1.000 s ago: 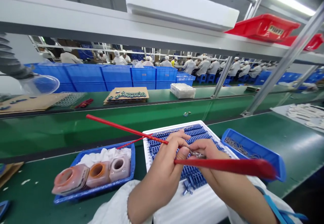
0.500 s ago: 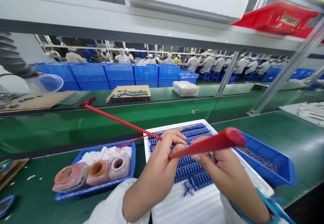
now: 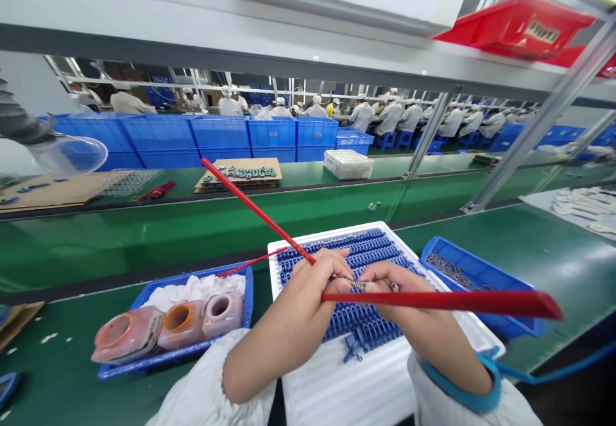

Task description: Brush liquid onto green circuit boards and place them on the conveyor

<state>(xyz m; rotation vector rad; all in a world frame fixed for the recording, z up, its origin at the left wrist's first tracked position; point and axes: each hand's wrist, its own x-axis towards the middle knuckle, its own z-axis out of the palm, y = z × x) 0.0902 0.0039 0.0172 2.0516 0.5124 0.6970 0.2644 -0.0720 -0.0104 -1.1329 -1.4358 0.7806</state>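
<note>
Left hand (image 3: pixel 301 304) and right hand (image 3: pixel 409 304) meet over a white tray (image 3: pixel 337 387) of blue comb-like parts (image 3: pixel 366 330), fingers clenched on a thin red rod (image 3: pixel 255 211) and a flat red strip (image 3: pixel 481 303), a small metal chain (image 3: pixel 359 283) between them — a loosened pinch could drop it among the blue rows, and a swung strip could knock them

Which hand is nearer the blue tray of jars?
Left. The left hand is just right of the blue tray; the right hand is farther right, over the white tray.
</note>
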